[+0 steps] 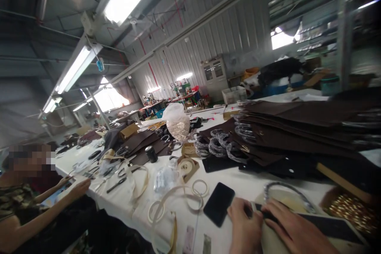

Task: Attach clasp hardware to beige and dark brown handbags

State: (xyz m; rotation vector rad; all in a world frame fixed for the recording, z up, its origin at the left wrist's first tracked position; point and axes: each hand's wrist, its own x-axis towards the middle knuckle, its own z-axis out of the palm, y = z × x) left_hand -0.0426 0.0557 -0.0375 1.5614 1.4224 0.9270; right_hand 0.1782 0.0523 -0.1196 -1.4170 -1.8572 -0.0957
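Note:
My left hand (245, 226) and my right hand (293, 228) meet at the bottom edge of the view. Both pinch a small dark piece (258, 207) that lies on a pale flat panel (276, 242) on the white table (247, 184). A black phone (218, 203) lies flat just left of my left hand. A wrapped ring handle (287, 192) curves just beyond my right hand. The fingertips hide most of the dark piece.
A tall stack of dark brown panels with wrapped ring handles (282, 131) fills the right. A box of gold hardware (349, 208) sits near right. Tape rolls (200, 187), scissors (116, 185), a bag of small parts (177, 123). Another person's hands (76, 186) rest at left.

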